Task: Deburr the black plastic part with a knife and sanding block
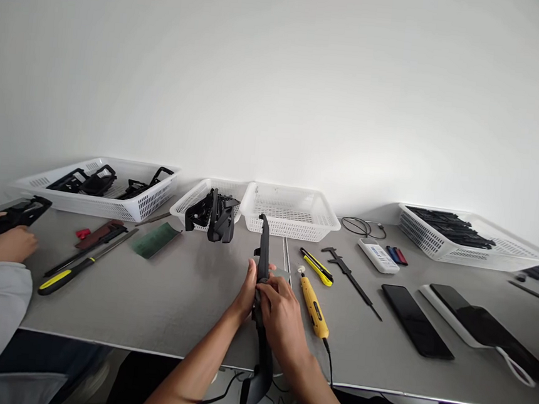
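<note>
A long, curved black plastic part (262, 352) stands on edge in front of me, its lower end reaching past the table's front edge. My left hand (245, 291) is closed around its left side, thumb pointing up along it. Against the right side, about mid-length, press the bent, pinched fingers of my right hand (283, 313). Whether a small thing sits between those fingertips is hidden. Just behind the right hand shows a grey-green flat piece (284, 276), mostly covered. Right of it lies a yellow rotary tool (314, 306) with a white tip and black cord.
Behind are white baskets: one with black parts (209, 190), another (290, 229), and a right one (426, 241). A yellow cutter (318, 268), caliper (352, 278), phone (415, 322), file (87, 264) and green sandpaper (156, 240) lie around. At left, a co-worker's hands (8, 245) hold a black part.
</note>
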Demonstrator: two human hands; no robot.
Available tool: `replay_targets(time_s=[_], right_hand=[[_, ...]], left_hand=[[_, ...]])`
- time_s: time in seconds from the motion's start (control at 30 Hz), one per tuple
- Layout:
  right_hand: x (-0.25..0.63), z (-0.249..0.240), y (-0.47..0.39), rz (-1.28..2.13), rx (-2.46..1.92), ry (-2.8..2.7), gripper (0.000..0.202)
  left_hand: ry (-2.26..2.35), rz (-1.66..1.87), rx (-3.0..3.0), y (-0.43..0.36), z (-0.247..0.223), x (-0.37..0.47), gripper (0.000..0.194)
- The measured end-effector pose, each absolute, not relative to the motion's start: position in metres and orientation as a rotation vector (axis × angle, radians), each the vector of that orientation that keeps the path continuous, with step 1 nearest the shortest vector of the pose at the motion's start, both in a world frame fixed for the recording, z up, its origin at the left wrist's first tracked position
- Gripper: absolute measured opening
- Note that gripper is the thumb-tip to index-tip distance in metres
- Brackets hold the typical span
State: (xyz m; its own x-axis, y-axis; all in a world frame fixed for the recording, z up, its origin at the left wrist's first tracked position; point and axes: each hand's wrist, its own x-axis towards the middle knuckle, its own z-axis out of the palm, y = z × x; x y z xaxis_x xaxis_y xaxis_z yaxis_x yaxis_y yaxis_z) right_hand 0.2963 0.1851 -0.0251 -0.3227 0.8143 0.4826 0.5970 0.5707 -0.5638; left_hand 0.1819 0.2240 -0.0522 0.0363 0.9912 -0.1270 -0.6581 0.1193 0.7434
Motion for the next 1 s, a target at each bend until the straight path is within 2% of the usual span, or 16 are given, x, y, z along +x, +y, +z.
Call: replay_targets(time_s=[0.47,0.67,1.0], right_hand=[[0.287,-0.024,0.203,0.535,-1.145,-1.658,0.033],[0.292,-0.023,0.190,0.657,-1.104,-1.680,0.023],[0.273,-0.035,0.201,0.542,-1.162,-1.679,0.020]], left_hand=[[0.781,1.358,0.617,0.227,-0.060,0.178,0.077],[0.798,1.376,0.637,0.225,-0.060,0.178,0.078],[0.818,1.384,0.653,0.226,-0.060,0.176,0.078]])
